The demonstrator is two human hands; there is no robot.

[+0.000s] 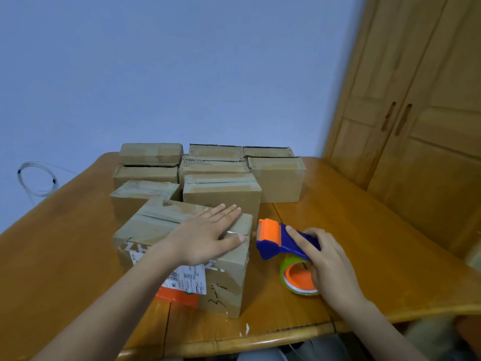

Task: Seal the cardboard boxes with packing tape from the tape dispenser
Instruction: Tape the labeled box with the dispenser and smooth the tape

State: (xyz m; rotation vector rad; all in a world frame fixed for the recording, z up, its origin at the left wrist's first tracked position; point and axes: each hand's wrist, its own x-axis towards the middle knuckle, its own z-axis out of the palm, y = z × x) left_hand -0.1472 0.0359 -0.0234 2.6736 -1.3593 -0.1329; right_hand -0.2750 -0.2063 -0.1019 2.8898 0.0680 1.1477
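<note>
A cardboard box (pixel 156 225) with a white shipping label and an orange sticker on its front stands nearest to me on the wooden table. My left hand (pixel 208 235) lies flat on its top, fingers spread, near the right edge. Just right of the box, my right hand (pixel 330 264) grips the blue and orange tape dispenser (pixel 281 241), whose green-rimmed tape roll (pixel 296 278) hangs below. The dispenser's orange head points at the box's upper right edge, a small gap apart.
Several more cardboard boxes (pixel 221 188) are packed together behind the near one, toward the wall. The wooden table (pixel 364 230) has bare surface on the right and left. A wooden wardrobe (pixel 416 126) stands at right. A coiled clear cable (pixel 36 178) hangs at left.
</note>
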